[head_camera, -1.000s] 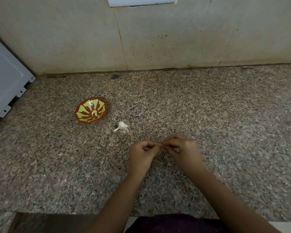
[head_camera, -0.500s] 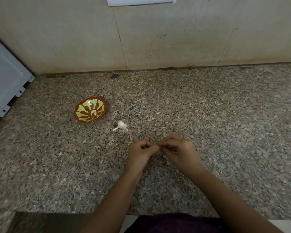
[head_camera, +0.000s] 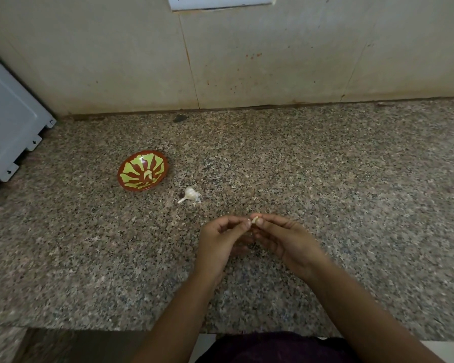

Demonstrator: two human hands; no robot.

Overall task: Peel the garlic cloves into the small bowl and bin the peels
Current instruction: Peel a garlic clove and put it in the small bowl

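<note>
The person is holding one garlic clove (head_camera: pixel 254 220) above the tabletop (head_camera: pixel 351 179), between the two hands. The right hand (head_camera: pixel 286 238) is pinching the clove with thumb and forefinger, and the left hand (head_camera: pixel 222 238) is meeting it from the other side with the tips of its fingers (head_camera: pixel 247 224), probably pulling at the skin. Both hands are therefore closed around this same clove, although I cannot tell how much weight the left one is carrying.

The task seems to be in an early or middle part. In the small bowl (head_camera: pixel 131 179), which is standing to the left and farther from the person, one pale piece (head_camera: pixel 147 175) is lying, and it looks like a clove already peeled. The rest of the garlic bulb (head_camera: pixel 190 194) is waiting on the tabletop between the bowl and the hands, so more cloves are probably left. Peels are not yet going to any bin.

No bin is appearing in the view. The clove is mostly covered by fingertips, so I cannot say how much skin is remaining on it. Small pale scraps (head_camera: pixel 198 201) beside the bulb may be loose peel, but they are too small to judge.
</note>
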